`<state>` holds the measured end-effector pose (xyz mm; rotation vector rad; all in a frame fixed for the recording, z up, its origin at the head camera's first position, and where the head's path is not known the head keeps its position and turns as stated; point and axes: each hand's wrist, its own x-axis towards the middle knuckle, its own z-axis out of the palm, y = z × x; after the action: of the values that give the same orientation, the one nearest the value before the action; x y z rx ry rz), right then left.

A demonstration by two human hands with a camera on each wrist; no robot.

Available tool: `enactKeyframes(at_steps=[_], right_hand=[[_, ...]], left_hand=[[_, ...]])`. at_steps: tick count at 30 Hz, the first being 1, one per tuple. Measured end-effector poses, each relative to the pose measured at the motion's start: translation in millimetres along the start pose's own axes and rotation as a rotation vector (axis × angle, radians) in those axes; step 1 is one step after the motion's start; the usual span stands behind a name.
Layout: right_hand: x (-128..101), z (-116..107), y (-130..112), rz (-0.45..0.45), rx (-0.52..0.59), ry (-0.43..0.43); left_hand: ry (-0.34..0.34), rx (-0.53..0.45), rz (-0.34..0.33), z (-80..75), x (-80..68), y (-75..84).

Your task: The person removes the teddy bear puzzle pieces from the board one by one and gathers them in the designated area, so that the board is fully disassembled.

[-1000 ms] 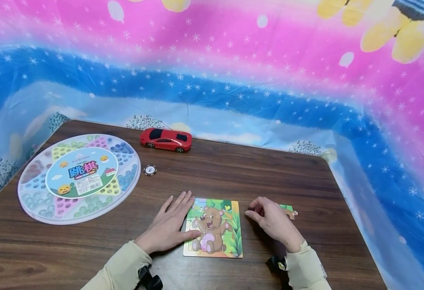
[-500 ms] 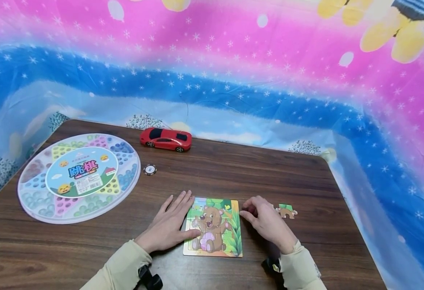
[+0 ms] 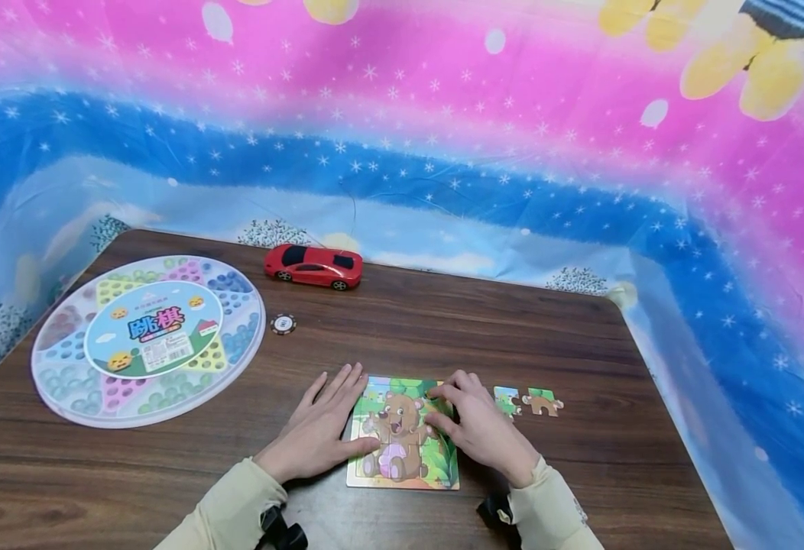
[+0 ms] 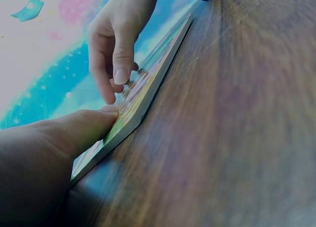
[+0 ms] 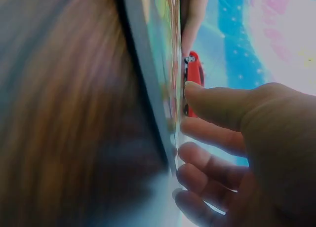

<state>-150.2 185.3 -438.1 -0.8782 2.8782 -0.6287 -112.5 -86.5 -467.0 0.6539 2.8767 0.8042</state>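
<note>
- Two puzzle pieces (image 3: 527,401) lie on the table (image 3: 581,336) just right of the bear jigsaw board (image 3: 402,432); the rest looks seated.
- The left hand (image 3: 321,428) lies flat, fingers straight and slightly spread, thumb on the board's left edge.
- The right hand (image 3: 479,426) rests curled fingertips on the board's upper right.
- Whether it pinches a piece there cannot be told; both wrist views are blurred.

The head camera looks forward and down across the wooden table (image 3: 443,321) from above the person's forearms. The left wrist camera skims the tabletop at close range from the puzzle board's (image 4: 143,101) left edge. The right wrist camera, closer still, faces along its right edge. All three share the board.
</note>
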Motion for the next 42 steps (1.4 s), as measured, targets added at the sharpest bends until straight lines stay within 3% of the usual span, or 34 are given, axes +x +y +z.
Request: enactKeyframes(at_steps=[18, 31, 42], right_hand=[[17.6, 11.0, -22.1, -0.122, -0.223, 0.056], [13.8, 4.9, -15.6, 0.0, -0.211, 0.012], [12.4, -4.0, -11.6, -0.022, -0.239, 0.016]], left_hand=[[0.005, 0.008, 0.009, -0.3, -0.8, 1.2], [-0.001, 0.005, 0.012, 1.4, -0.4, 0.6], [-0.002, 0.014, 0.011, -0.4, -0.2, 0.3]])
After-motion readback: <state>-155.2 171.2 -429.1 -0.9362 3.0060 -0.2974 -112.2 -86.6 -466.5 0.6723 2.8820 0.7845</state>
